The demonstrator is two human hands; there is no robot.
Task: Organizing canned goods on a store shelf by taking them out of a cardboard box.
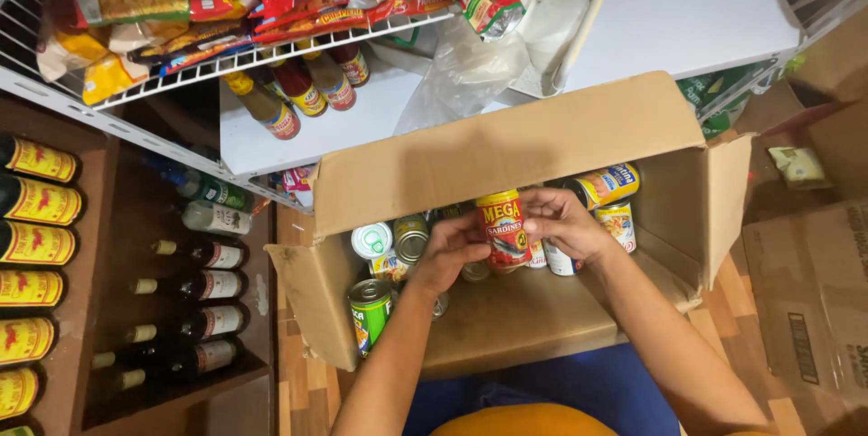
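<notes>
Both forearms reached forward from the bottom edge and converged over an open cardboard box (506,142). The left hand (449,251) and right hand (565,222) together grasped a red tin can (503,228), held upright between them just above the box interior; the left fingers wrapped its left side, the right fingers curled over its upper right. Other tins lay inside the box, among them a green can (369,311) near the left wall. Dark bottles (194,287) lay on wooden shelving at left.
</notes>
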